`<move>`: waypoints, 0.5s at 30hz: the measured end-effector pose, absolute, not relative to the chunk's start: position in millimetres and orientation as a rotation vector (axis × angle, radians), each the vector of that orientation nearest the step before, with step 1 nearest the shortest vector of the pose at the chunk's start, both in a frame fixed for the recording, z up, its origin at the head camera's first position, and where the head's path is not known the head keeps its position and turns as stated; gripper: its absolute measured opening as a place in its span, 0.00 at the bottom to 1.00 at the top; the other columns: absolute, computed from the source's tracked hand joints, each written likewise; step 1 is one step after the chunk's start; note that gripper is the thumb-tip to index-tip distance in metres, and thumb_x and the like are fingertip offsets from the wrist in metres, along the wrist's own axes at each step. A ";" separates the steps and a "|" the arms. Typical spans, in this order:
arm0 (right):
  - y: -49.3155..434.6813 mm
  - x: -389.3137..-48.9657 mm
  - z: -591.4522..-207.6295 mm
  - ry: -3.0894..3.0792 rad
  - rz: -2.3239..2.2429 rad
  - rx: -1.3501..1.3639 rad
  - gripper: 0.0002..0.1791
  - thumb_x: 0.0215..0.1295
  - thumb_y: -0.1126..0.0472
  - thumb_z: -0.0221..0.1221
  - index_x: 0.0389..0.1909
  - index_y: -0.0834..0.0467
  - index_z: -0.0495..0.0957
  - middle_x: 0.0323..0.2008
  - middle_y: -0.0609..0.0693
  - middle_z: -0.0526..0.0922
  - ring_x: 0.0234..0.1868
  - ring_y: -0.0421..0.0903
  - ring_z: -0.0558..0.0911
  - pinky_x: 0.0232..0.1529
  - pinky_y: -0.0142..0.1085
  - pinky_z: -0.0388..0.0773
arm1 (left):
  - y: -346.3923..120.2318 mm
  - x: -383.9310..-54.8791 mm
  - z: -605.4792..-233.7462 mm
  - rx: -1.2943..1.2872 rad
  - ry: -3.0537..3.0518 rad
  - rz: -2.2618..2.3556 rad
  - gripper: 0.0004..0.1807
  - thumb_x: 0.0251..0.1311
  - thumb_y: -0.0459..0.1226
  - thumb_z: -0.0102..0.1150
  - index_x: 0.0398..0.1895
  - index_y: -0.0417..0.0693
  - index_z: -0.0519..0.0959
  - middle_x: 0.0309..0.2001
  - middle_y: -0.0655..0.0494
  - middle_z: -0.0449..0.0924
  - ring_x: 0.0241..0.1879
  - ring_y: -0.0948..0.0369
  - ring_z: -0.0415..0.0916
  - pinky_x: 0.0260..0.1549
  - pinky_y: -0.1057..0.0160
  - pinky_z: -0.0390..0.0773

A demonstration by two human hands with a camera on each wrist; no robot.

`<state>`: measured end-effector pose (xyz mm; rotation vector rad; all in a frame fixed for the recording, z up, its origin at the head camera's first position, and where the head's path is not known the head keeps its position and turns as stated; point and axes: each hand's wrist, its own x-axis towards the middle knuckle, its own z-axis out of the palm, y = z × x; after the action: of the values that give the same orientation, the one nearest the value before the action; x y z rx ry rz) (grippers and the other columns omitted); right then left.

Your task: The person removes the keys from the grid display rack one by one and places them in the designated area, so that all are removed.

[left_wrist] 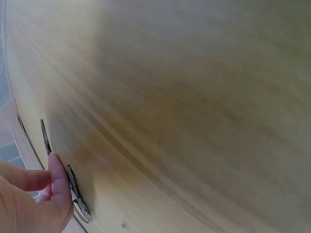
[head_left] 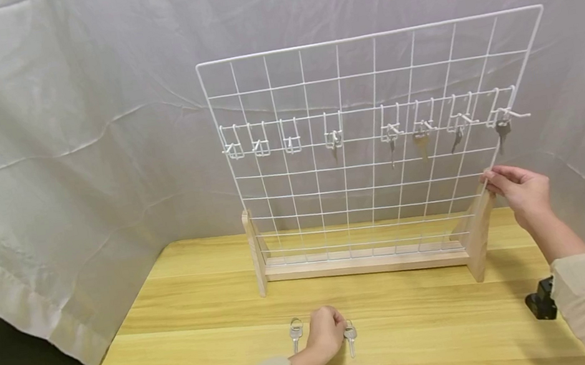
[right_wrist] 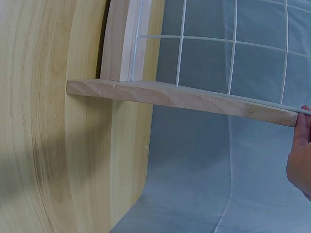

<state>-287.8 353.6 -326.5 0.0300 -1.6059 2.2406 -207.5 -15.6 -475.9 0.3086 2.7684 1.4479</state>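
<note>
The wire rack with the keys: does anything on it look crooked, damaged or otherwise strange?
No damage shows on the wire rack. One mild oddity: in the row of hooks, the gap between the fourth and fifth from the left is wider than the others.

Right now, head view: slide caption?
Left hand at a key on the table; right hand gripping the side of a wire rack.

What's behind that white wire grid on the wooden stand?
Behind the wire grid are the pale curtain and, lower down, a strip of wooden table. The crossbar hides part of the table, so anything right behind it can't be seen.
</note>
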 end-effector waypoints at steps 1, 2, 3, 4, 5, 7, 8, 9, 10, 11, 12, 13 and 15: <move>354.0 -287.8 -326.3 -1.609 2.243 0.025 0.12 0.58 0.73 0.58 0.24 0.54 0.83 0.21 0.44 0.86 0.24 0.35 0.85 0.29 0.23 0.80 | -15.4 -207.7 -475.9 0.306 2.779 1.431 0.08 0.53 0.22 0.55 0.18 0.36 0.76 0.17 0.51 0.76 0.14 0.67 0.69 0.13 0.75 0.70; 354.2 -287.8 -326.3 -1.615 2.243 0.019 0.12 0.58 0.72 0.58 0.24 0.54 0.83 0.21 0.44 0.86 0.24 0.35 0.85 0.29 0.23 0.80 | -15.1 -207.7 -476.1 0.305 2.788 1.418 0.08 0.53 0.22 0.55 0.18 0.36 0.76 0.17 0.52 0.76 0.15 0.67 0.69 0.13 0.75 0.70; 354.5 -287.7 -326.4 -1.623 2.243 0.012 0.11 0.58 0.72 0.58 0.24 0.54 0.83 0.21 0.44 0.86 0.24 0.35 0.85 0.29 0.23 0.80 | -15.1 -207.4 -476.1 0.303 2.792 1.406 0.09 0.53 0.22 0.55 0.18 0.36 0.76 0.18 0.52 0.76 0.15 0.67 0.68 0.14 0.75 0.70; 354.6 -287.3 -326.9 -1.627 2.244 0.008 0.11 0.58 0.71 0.59 0.24 0.54 0.83 0.21 0.44 0.86 0.24 0.35 0.85 0.29 0.23 0.80 | -15.1 -207.2 -476.1 0.299 2.793 1.398 0.09 0.53 0.22 0.55 0.18 0.37 0.75 0.18 0.52 0.76 0.16 0.67 0.68 0.14 0.75 0.71; 354.3 -287.1 -327.6 -1.629 2.243 0.007 0.10 0.57 0.71 0.59 0.24 0.54 0.83 0.21 0.44 0.86 0.24 0.35 0.85 0.29 0.23 0.80 | -15.3 -207.0 -476.2 0.299 2.795 1.392 0.09 0.53 0.23 0.55 0.18 0.37 0.75 0.18 0.53 0.76 0.17 0.67 0.68 0.15 0.75 0.71; 353.7 -286.9 -329.1 -1.636 2.234 0.011 0.10 0.58 0.71 0.59 0.24 0.54 0.83 0.21 0.44 0.86 0.24 0.35 0.85 0.29 0.23 0.80 | -15.7 -206.7 -476.3 0.293 2.798 1.382 0.09 0.53 0.23 0.55 0.18 0.37 0.75 0.18 0.53 0.75 0.17 0.66 0.68 0.16 0.75 0.71; 353.4 -287.1 -329.7 -1.638 2.231 0.014 0.11 0.58 0.71 0.59 0.24 0.54 0.83 0.21 0.44 0.86 0.24 0.35 0.85 0.29 0.23 0.80 | -15.9 -206.5 -476.1 0.290 2.799 1.377 0.09 0.53 0.23 0.55 0.18 0.37 0.75 0.19 0.53 0.75 0.17 0.66 0.68 0.16 0.75 0.71; 353.1 -287.3 -330.1 -1.640 2.228 0.020 0.11 0.58 0.71 0.58 0.24 0.54 0.83 0.21 0.44 0.86 0.25 0.35 0.85 0.29 0.23 0.80 | -16.1 -206.5 -475.8 0.286 2.803 1.372 0.09 0.53 0.23 0.55 0.18 0.37 0.75 0.19 0.53 0.75 0.18 0.66 0.68 0.16 0.74 0.71; 352.9 -287.5 -330.2 -1.634 2.230 0.029 0.11 0.58 0.72 0.58 0.24 0.54 0.83 0.21 0.44 0.86 0.25 0.35 0.85 0.30 0.23 0.80 | -16.1 -206.9 -475.5 0.285 2.806 1.367 0.09 0.53 0.23 0.55 0.18 0.37 0.75 0.19 0.53 0.75 0.19 0.66 0.68 0.17 0.74 0.72; 352.9 -287.9 -330.1 -1.629 2.231 0.037 0.12 0.58 0.72 0.58 0.24 0.54 0.83 0.21 0.44 0.86 0.25 0.35 0.85 0.29 0.23 0.80 | -16.0 -207.3 -475.3 0.284 2.809 1.362 0.09 0.53 0.23 0.56 0.18 0.37 0.75 0.20 0.53 0.75 0.19 0.66 0.69 0.17 0.74 0.72; 353.1 -288.0 -329.5 -1.629 2.231 0.043 0.12 0.59 0.72 0.57 0.24 0.54 0.83 0.21 0.44 0.86 0.25 0.35 0.85 0.29 0.23 0.80 | -15.6 -207.9 -475.0 0.281 2.810 1.359 0.09 0.53 0.23 0.56 0.18 0.37 0.75 0.19 0.53 0.75 0.19 0.65 0.69 0.17 0.73 0.72; 353.5 -288.0 -328.5 -1.630 2.232 0.044 0.12 0.59 0.72 0.57 0.24 0.54 0.83 0.21 0.44 0.86 0.25 0.35 0.85 0.29 0.23 0.80 | -15.2 -208.6 -474.5 0.284 2.810 1.357 0.08 0.53 0.23 0.56 0.18 0.37 0.75 0.20 0.52 0.76 0.19 0.65 0.69 0.17 0.73 0.73; 354.3 -288.7 -326.5 -1.626 2.234 0.055 0.12 0.59 0.73 0.57 0.24 0.55 0.83 0.22 0.44 0.86 0.25 0.36 0.85 0.29 0.23 0.80 | -14.0 -210.5 -473.8 0.287 2.806 1.363 0.08 0.54 0.23 0.55 0.19 0.37 0.75 0.20 0.51 0.76 0.19 0.65 0.70 0.17 0.73 0.73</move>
<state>-288.7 354.3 -326.5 0.0554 -1.6265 2.2342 -210.5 -14.0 -473.8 0.2866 2.8055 1.3633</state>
